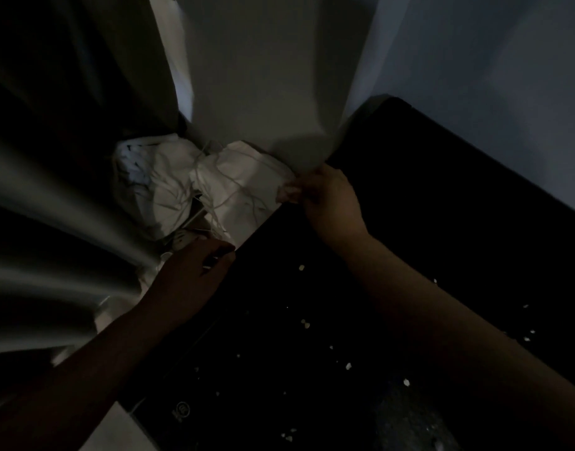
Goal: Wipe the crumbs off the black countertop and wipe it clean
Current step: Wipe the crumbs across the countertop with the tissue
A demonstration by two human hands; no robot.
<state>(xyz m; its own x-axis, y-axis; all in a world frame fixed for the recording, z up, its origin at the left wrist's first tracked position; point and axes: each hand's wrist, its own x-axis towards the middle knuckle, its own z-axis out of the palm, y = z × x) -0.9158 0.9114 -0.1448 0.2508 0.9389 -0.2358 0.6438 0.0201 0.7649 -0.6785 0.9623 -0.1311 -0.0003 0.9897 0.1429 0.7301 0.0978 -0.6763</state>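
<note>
At the far left edge of the black countertop (426,190), the right hand (328,200) pinches a crumpled paper wad (287,192) between thumb and fingers, just over the edge. The left hand (192,275) sits lower along the same edge, palm down. The light is too poor to tell whether its fingers hold anything.

Pale crumbs (305,324) lie scattered over the near and middle surface, well apart from the wad, so most of the wiping appears undone. Beyond the edge stand white paper bags (240,177) with cord handles, against a grey curtain (52,190).

Recommendation: press the wad flat to the surface and draw the crumbs in overlapping strokes toward the left edge. Cup the left hand below the lip to catch them. Light strokes risk flicking crumbs outward. The dark surface hides fine residue, so a second pass is advised.
</note>
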